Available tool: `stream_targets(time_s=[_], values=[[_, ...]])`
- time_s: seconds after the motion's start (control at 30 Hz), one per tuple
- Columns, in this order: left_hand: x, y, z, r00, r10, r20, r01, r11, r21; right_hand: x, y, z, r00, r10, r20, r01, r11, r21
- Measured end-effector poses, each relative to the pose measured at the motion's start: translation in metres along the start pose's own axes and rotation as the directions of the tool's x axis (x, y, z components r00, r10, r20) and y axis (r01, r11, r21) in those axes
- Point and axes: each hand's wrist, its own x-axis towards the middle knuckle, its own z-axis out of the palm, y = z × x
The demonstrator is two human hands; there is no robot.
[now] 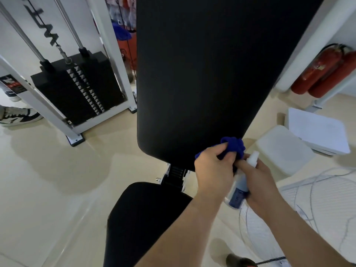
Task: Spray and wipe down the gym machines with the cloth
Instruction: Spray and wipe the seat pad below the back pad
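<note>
A black padded bench stands in front of me, its long backrest (192, 74) tilted up and its seat pad (144, 218) below. My left hand (212, 170) is closed on a bunched blue cloth (234, 146), which presses against the backrest's lower right corner. Right beside it, my right hand (260, 180) grips a small spray bottle (238, 191) with a white top and a blue label, held upright. The fingers of both hands touch around the cloth.
A white-framed weight stack (77, 87) stands at left, with another person's shoe (19, 116) beside it. Red fire extinguishers (327, 74) lean at the right wall. White boxes (283, 149), papers (317, 132) and a wire fan grille (317, 199) lie on the beige floor at right.
</note>
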Motion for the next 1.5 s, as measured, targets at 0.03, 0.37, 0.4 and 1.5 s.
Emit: stream_targets(time_s=[0.03,0.37,0.4,1.5], values=[[0.001,0.007,-0.002,1.0,-0.016,0.018,0.017,1.0,-0.01,0.001,-0.005,0.004,1.0,-0.008,-0.014,0.008,1.0,0.014],[0.025,0.152,-0.011,0.923,0.367,0.113,-0.362,0.93,-0.065,-0.027,-0.138,0.04,0.915,-0.363,-0.175,0.39,0.907,0.16],[0.027,0.167,-0.012,0.889,0.44,0.128,-0.441,0.897,-0.026,-0.03,-0.154,0.041,0.893,-0.411,-0.185,0.439,0.886,0.15],[-0.287,0.227,-0.084,0.998,0.015,0.054,-0.001,0.968,-0.25,-0.321,-0.17,-0.052,0.835,-0.311,0.453,0.458,0.85,-0.262]])
